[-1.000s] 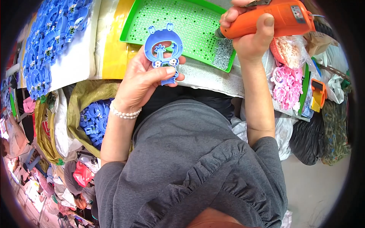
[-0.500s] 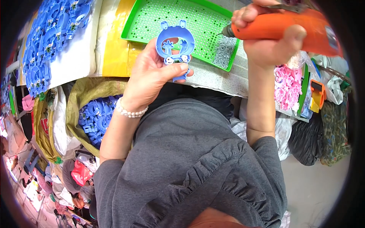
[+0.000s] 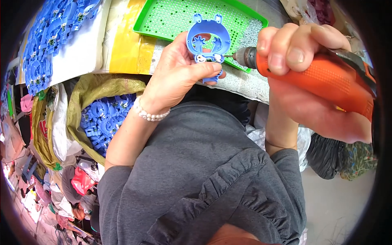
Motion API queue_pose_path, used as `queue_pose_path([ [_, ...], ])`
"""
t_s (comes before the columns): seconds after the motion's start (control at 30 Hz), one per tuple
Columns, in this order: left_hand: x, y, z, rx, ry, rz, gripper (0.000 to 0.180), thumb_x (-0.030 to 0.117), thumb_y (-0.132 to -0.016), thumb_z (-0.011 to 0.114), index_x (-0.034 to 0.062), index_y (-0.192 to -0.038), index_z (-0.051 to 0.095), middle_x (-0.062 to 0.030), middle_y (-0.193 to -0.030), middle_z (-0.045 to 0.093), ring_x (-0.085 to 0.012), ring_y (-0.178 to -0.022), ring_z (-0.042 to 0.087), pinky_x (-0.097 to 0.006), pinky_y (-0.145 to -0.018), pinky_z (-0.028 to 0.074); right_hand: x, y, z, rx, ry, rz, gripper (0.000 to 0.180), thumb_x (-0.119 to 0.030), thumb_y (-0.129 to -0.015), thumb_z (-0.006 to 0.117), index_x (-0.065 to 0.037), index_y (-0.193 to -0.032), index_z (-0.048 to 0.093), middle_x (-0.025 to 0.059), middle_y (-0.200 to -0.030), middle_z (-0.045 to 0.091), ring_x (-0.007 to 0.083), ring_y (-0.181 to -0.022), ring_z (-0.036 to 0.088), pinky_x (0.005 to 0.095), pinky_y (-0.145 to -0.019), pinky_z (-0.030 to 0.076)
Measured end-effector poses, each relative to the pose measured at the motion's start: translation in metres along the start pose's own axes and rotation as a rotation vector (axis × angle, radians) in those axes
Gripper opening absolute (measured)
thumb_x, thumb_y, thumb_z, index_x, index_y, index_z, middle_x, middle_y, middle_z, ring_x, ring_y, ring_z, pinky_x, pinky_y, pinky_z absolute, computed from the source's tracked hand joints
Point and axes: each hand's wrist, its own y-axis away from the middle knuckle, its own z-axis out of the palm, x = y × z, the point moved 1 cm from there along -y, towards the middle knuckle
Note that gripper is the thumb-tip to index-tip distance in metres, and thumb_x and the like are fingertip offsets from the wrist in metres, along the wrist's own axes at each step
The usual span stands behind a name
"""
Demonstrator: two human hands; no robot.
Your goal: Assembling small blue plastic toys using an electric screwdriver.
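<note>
Viewing from head camera: looking down over the person's grey top at a cluttered workbench edge.
Left hand (image 3: 179, 77): closed round the lower part of a blue plastic part (image 3: 206, 45), thumb across its front, fingers behind; a pearl bracelet (image 3: 149, 115) sits on the wrist.
Blue plastic part: held upright above the bench edge, in front of the green tray (image 3: 171, 18); ring-shaped body with two small ears on top and a cut-out window in the middle.
Right hand (image 3: 310, 81): wrapped tight round an orange electric screwdriver (image 3: 322, 79), fingers curled over the top of the barrel.
Screwdriver: lies roughly level, pointing to the person's left; its metal bit (image 3: 228, 55) meets the right side of the blue part, low down.
Green tray: perforated floor, raised rim, lying on the bench beyond the hands; a grey heap at its right end, too small to identify.
Bench, far left: many similar blue parts (image 3: 49, 36) spread on a white sheet.
Below bench, left: an olive sack (image 3: 87, 92) open at the top, holding more blue pieces (image 3: 102, 120).
</note>
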Motion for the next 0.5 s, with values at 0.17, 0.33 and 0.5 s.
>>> queue_pose_path([
  [0.17,-0.0037,-0.0011,0.0019,-0.005,0.005,0.004,0.042,-0.004,-0.078,0.067,0.0003,-0.115,0.049,-0.0067,-0.094,0.061,-0.0141,-0.076,0.065,-0.026,-0.062,0.056,0.0047,-0.0009,-0.0021,-0.097,0.007,-0.021,0.108,-0.084,-0.063,0.056,-0.002,-0.132,0.042,0.0043,-0.100,0.053,0.0186,-0.084,0.051,0.0372,-0.080,0.037],
  [0.33,-0.0022,0.0017,0.0015,-0.022,0.053,0.000,0.044,0.000,-0.077,0.070,0.0012,-0.116,0.050,-0.0060,-0.093,0.062,-0.0151,-0.075,0.066,-0.026,-0.059,0.056,0.0030,0.0026,-0.0025,-0.037,0.048,-0.016,0.109,-0.086,-0.062,0.054,-0.003,-0.131,0.044,0.0024,-0.097,0.054,0.0176,-0.081,0.051,0.0372,-0.079,0.037],
  [0.5,-0.0044,-0.0004,-0.0005,0.004,0.061,-0.058,0.043,0.002,-0.078,0.071,0.0038,-0.115,0.051,-0.0049,-0.094,0.062,-0.0156,-0.073,0.066,-0.026,-0.057,0.056,-0.0006,0.0052,0.0046,0.013,0.067,-0.015,0.110,-0.087,-0.061,0.052,-0.003,-0.131,0.044,0.0015,-0.096,0.054,0.0171,-0.080,0.051,0.0372,-0.079,0.038],
])
